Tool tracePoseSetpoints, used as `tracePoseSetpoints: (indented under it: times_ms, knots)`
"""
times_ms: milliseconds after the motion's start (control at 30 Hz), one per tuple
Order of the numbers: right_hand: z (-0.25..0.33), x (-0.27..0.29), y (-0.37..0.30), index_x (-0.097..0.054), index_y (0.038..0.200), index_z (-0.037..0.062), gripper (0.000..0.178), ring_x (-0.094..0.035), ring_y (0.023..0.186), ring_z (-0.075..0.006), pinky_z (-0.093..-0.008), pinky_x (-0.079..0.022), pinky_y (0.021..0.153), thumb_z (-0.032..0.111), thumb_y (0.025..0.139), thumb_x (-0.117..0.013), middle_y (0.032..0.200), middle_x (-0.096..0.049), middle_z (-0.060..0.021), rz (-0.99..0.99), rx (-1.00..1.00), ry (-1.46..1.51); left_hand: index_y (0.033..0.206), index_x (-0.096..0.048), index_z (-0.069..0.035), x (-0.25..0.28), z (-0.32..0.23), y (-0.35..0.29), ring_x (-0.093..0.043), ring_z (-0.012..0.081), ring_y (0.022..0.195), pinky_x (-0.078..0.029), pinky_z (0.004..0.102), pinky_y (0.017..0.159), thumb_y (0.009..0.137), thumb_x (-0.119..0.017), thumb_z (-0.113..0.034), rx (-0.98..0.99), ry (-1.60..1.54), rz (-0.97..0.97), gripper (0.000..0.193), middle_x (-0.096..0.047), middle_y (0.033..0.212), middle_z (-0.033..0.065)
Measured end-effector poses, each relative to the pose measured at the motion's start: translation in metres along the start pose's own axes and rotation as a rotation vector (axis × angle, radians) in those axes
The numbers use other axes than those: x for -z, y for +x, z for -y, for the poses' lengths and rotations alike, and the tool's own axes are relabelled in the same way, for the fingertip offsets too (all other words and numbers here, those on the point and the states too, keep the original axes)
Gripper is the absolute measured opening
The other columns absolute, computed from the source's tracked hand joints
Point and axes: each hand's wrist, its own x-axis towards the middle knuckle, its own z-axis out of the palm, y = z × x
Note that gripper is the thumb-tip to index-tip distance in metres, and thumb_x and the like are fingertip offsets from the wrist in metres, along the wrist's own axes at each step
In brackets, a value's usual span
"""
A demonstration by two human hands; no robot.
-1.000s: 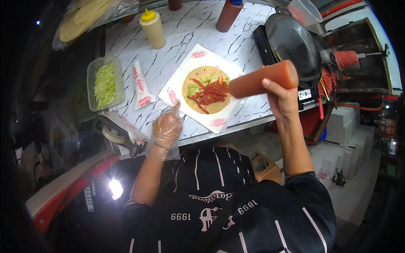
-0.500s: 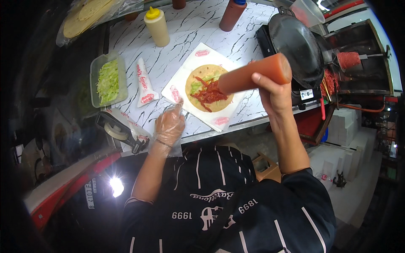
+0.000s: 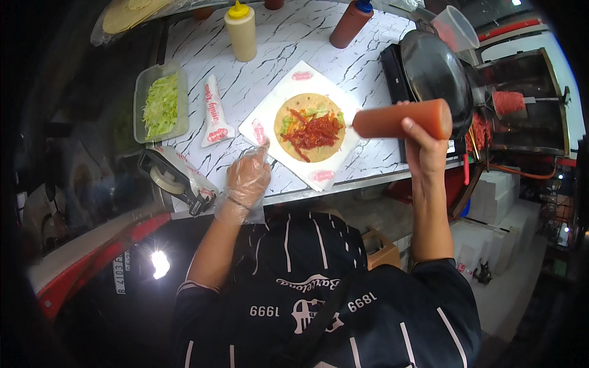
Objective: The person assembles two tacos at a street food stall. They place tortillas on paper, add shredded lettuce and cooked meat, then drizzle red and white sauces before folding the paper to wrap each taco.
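My right hand [image 3: 423, 146] is wrapped round a squeeze bottle [image 3: 399, 119] of orange-red sauce, tilted on its side to the right of the flatbread, its nozzle pointing left. The round flatbread [image 3: 288, 140] lies on white wrapping paper [image 3: 343, 147] with red print. Shredded lettuce [image 3: 320, 113] and strips of red-sauced meat [image 3: 316, 136] are piled on it, with streaks of sauce. My left hand [image 3: 247, 178], in a clear plastic glove, is closed at the paper's left edge, fingertips on that edge; its other fingers are curled and partly hidden.
To the left are a lettuce tub [image 3: 184, 116], a wrapped roll [image 3: 215, 113] and a tape dispenser [image 3: 172, 178]. Behind stand a yellow-capped bottle [image 3: 242, 37], a blue-capped bottle [image 3: 351, 26] and a bag of flatbreads [image 3: 132, 12]. A black pan [image 3: 434, 76] and a meat spit [image 3: 508, 100] are on the right.
The sauce bottle in my right hand has moved right, off the filling, and lies more level. More sauce shows on the filling. My left hand stays at the paper's edge.
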Motion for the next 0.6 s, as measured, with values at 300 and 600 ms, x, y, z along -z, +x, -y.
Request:
tracePoseSetpoints:
  times_ms: [300,600]
  knots:
    - [0.036,-0.052,0.063,-0.038,0.153,0.0049,0.063,-0.066,0.127,-0.0393,-0.0564,-0.054,0.112,0.018,0.102,-0.072,0.134,-0.064,-0.0201,0.019,0.193,-0.023,0.150,-0.063,-0.016,-0.003,0.004,0.004,-0.075,0.0438,0.096,-0.059,0.0566,0.088,0.094,-0.063,-0.018,-0.001,0.033,0.017,0.055,-0.077,0.107,0.0224]
    - [-0.159,-0.109,0.180,-0.040,0.149,-0.0003,0.047,-0.053,0.139,-0.0397,-0.0623,-0.054,0.114,0.034,0.116,-0.041,0.155,-0.039,-0.0235,0.065,-0.474,0.991,0.154,-0.059,-0.016,-0.002,0.003,0.000,-0.075,0.0406,0.097,-0.060,0.0547,0.086,0.094,-0.061,-0.017,-0.041,0.081,-0.004,0.060,-0.076,0.111,0.0206]
